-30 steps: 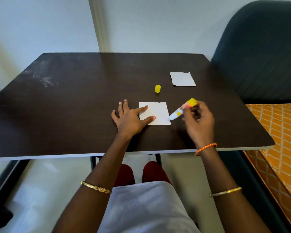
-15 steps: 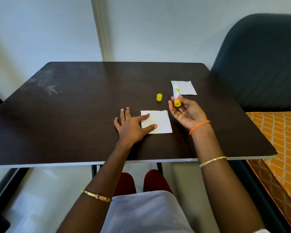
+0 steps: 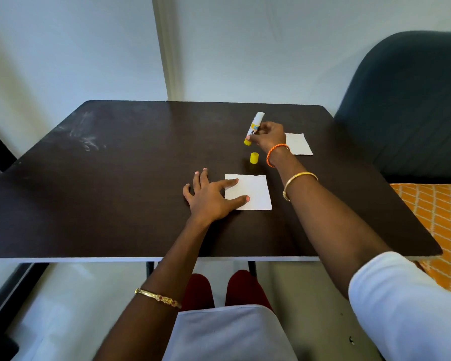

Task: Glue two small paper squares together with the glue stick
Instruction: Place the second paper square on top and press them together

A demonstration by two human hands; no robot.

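Observation:
A white paper square (image 3: 253,191) lies on the dark table (image 3: 120,178) near the front. My left hand (image 3: 210,195) rests flat beside it, thumb and forefinger pressing its left edge. My right hand (image 3: 268,138) is stretched to the far right of the table and grips the uncapped glue stick (image 3: 254,126), which stands nearly upright on its yellow base, white end up. The yellow cap (image 3: 254,157) stands on the table just in front of it. A second paper square (image 3: 300,144) lies right of my right hand, partly hidden by it.
A dark upholstered chair (image 3: 412,105) stands at the table's right side, with an orange patterned cloth (image 3: 435,220) below it. A pale wall runs behind the table. My knees show under the front edge.
My right hand carried the glue stick from beside the near paper away to the far right and turned it upright, base down by the cap. My left hand stayed on the paper.

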